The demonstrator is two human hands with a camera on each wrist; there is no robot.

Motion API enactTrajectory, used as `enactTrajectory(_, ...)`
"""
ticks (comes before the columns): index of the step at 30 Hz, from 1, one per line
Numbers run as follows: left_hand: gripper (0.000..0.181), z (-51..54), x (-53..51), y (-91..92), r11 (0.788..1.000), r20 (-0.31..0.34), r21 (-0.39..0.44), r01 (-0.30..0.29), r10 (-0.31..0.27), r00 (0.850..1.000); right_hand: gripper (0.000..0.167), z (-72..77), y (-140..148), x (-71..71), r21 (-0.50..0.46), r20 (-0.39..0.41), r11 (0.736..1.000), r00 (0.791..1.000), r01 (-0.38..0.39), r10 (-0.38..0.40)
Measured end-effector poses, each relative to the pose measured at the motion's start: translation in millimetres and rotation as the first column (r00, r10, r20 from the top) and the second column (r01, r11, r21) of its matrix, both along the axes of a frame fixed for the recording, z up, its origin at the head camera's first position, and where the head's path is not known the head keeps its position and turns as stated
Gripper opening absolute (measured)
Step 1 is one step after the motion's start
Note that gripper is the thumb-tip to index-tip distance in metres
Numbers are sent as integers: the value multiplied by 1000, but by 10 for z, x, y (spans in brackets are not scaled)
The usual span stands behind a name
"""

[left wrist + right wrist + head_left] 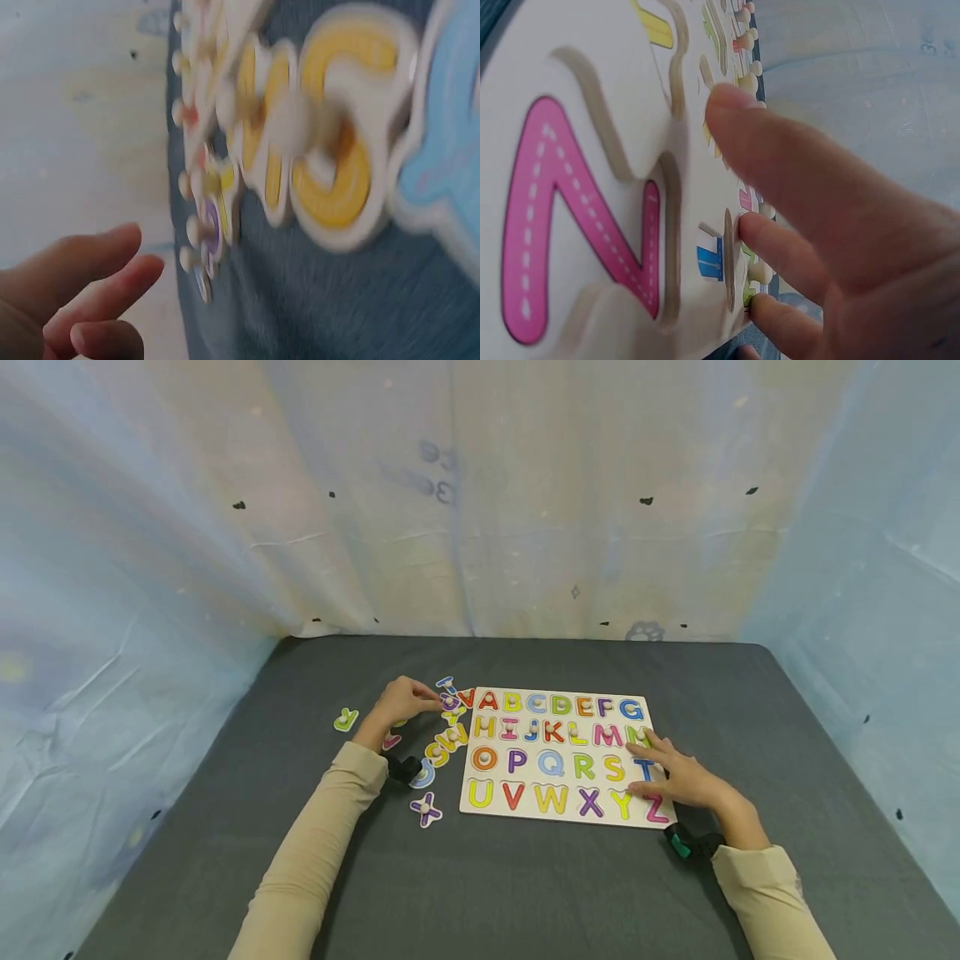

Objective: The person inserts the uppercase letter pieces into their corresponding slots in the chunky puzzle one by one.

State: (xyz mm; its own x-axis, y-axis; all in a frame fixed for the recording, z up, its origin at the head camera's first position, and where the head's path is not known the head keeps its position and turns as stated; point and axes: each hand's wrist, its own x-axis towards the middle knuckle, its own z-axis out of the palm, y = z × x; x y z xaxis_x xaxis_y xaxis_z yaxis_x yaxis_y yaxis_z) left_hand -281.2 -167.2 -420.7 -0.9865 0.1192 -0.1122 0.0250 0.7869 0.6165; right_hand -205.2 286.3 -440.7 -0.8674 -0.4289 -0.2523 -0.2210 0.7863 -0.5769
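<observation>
My left hand [405,700] hovers at the upper end of a row of loose letter pieces, fingertips close to a purple piece [449,702]. In the left wrist view a gap shows between the fingers [112,247] and the knobs, and nothing is held. The row also has a blue T [446,683], a red V [467,697], a yellow W [452,737] and a yellow S [437,754]. My right hand [678,774] rests with spread fingers on the right side of the wooden alphabet board [570,827]. Knobbed pieces fill its upper slots; flat printed recesses show from P to Z.
A purple X piece [426,810] lies below the row, near a light blue piece [423,774] partly behind the left wrist camera. A green piece [346,720] sits farther left, and a pink piece [391,741] beside the left wrist. Dark cloth [525,893] covers the table.
</observation>
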Motion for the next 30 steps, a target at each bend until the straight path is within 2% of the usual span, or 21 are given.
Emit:
enactTrajectory(3,27,-27,-124,-57,996,13,9,92,-92,996,83,-13,3,-6,6,5,1000,1000,7,-7)
enactTrajectory(7,25,-58,-275,-99,978,29,13,209,-209,977,83,-26,5,-12,5,9,1000,1000,12,-12)
enactTrajectory(12,26,-95,-403,-85,959,60,24,284,-285,957,83,-28,7,-13,-1,3,1000,1000,9,-9)
enactTrajectory(16,26,-143,-450,-62,952,68,15,304,-305,950,82,-31,0,-11,2,-9,1000,1000,3,-3)
enactTrajectory(22,25,-185,-466,-62,953,55,9,304,-304,951,82,-25,-13,-11,4,-11,1000,1000,1,-1)
enactTrajectory(30,23,-175,-445,-107,965,38,-45,257,-255,966,83,-11,-10,-14,13,-12,1000,1000,6,-6)
